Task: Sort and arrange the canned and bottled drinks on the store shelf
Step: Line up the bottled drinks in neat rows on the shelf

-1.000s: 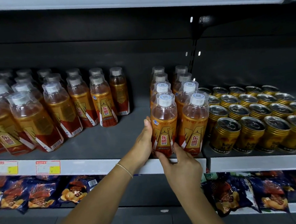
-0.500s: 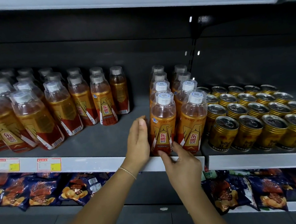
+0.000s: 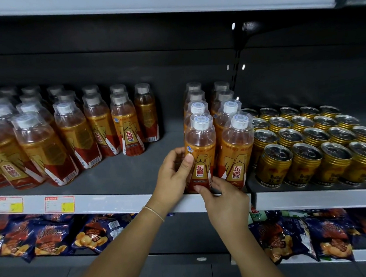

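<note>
At the grey metal shelf [image 3: 117, 203] edge, the left hand [image 3: 171, 177] curls its fingers round a clear plastic drink bottle [image 3: 201, 150]; the right hand [image 3: 226, 202] pinches its base.

Left hand [image 3: 173, 177], right hand [image 3: 225, 203]: fingers [image 3: 177, 154] curled

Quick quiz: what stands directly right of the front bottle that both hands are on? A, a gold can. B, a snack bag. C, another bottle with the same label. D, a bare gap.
C: the left hand and right hand hold a bottle whose right-hand neighbour is a matching bottle; the cans start beyond that.
</note>
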### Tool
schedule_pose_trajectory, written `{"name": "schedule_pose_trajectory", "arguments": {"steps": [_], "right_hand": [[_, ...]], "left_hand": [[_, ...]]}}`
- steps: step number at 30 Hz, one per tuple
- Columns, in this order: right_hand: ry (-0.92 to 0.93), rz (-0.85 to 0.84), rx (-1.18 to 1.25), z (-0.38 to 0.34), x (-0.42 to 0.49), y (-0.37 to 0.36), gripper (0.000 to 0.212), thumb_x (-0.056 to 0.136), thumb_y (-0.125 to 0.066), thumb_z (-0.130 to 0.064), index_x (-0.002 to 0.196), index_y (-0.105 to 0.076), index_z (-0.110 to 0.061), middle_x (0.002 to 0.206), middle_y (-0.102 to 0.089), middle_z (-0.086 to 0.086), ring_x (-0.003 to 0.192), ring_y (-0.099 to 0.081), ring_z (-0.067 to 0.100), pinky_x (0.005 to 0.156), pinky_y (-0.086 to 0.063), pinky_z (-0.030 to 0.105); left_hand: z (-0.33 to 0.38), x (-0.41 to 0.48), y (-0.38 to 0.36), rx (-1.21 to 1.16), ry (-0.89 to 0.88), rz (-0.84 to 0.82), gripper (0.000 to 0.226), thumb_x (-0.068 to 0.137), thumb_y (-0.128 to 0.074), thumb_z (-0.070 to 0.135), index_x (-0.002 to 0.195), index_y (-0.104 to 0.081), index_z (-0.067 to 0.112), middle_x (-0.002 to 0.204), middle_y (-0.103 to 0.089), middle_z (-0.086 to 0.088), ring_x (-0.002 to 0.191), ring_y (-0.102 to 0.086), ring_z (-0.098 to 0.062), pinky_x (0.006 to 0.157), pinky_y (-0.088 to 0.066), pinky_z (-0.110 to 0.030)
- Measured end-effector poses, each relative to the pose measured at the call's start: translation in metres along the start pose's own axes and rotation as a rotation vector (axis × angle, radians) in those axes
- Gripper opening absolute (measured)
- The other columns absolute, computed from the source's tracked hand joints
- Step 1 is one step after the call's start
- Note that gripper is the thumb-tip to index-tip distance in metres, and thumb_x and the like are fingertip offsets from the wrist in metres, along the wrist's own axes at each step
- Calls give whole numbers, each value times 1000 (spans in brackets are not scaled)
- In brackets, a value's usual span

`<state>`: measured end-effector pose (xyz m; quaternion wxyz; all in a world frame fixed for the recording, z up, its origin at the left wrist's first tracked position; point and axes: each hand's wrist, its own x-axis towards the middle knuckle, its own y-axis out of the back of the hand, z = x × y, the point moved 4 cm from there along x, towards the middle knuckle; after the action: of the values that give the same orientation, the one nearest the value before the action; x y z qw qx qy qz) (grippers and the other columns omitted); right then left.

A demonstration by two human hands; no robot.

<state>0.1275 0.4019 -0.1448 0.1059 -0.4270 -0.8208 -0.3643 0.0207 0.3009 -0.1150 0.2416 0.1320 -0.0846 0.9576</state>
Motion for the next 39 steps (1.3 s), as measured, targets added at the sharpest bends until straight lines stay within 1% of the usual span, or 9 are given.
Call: {"name": "schedule_pose_trajectory", "arguments": {"steps": [3, 10, 12, 14, 16, 21, 25, 30, 39], "right_hand": [[-6, 6, 11, -1, -1, 1, 39, 77, -83, -39, 106, -78, -15, 101, -77, -1, 92, -73, 16, 80, -58, 32], [22, -13, -8, -3, -2, 1, 38, 80, -81, -37, 108, -77, -11, 101, -77, 2, 91, -73, 18, 78, -58, 30], [21, 8, 39, -3, -6, 4, 34, 80, -82, -31, 107, -77, -11, 99, -77, 0, 87, -72, 12, 77, -55, 19], [71, 103, 75, 1, -9, 13, 22, 75, -87, -20, 92, -77, -11, 84, -75, -1, 71, -67, 5, 71, -45, 3], [120, 215, 20, 7, -10, 26, 19, 72, -88, -16, 84, -75, -11, 81, -70, 1, 69, -65, 11, 66, -45, 10], [21, 253, -144, 26, 6, 38, 29, 69, -90, -23, 86, -72, -8, 113, -66, 19, 109, -60, 38, 83, -39, 27], [20, 166, -121, 33, 12, 33, 29, 71, -88, -25, 82, -68, -8, 104, -72, 11, 103, -62, 35, 84, -34, 24], [20, 186, -118, 34, 14, 33, 29, 69, -90, -24, 79, -66, -10, 100, -72, 8, 97, -60, 32, 77, -36, 25], [18, 219, -117, 19, 10, 44, 31, 69, -90, -24, 83, -69, -6, 112, -63, 18, 110, -56, 36, 83, -40, 23]], "left_hand": [[0, 0, 1, 18, -1, -1, 21, 84, -61, 52, 99, -65, 38, 108, -71, 2, 104, -67, -17, 87, -55, -33], [-3, -1, 0, 34, -13, 22, 32, 83, -61, 57, 104, -63, 33, 112, -69, -1, 107, -66, -19, 93, -54, -41], [-3, -2, 0, 38, -16, 34, 31, 82, -61, 58, 103, -64, 36, 113, -69, -1, 108, -65, -19, 95, -54, -43], [-2, -3, 1, 28, -18, 47, 36, 81, -63, 58, 107, -63, 33, 115, -67, -3, 111, -64, -21, 97, -52, -45], [-2, -4, 2, 16, -11, 32, 45, 80, -66, 57, 114, -59, 27, 119, -65, -3, 114, -61, -21, 99, -50, -45], [-4, -3, -1, 266, -37, -5, 67, 66, -81, 52, 121, -50, 29, 122, -61, 2, 108, -61, -6, 93, -51, -26], [-6, 0, -1, 326, -59, 14, 68, 67, -89, 36, 121, -49, 27, 122, -59, 2, 106, -59, -1, 88, -49, -14], [-9, 2, 1, 327, -68, 21, 71, 64, -90, 36, 121, -49, 28, 121, -60, 3, 105, -59, 1, 86, -47, -11], [-4, -1, 0, 317, -50, 29, 68, 64, -91, 34, 119, -51, 30, 119, -62, 4, 103, -60, 3, 82, -47, -8]]}}
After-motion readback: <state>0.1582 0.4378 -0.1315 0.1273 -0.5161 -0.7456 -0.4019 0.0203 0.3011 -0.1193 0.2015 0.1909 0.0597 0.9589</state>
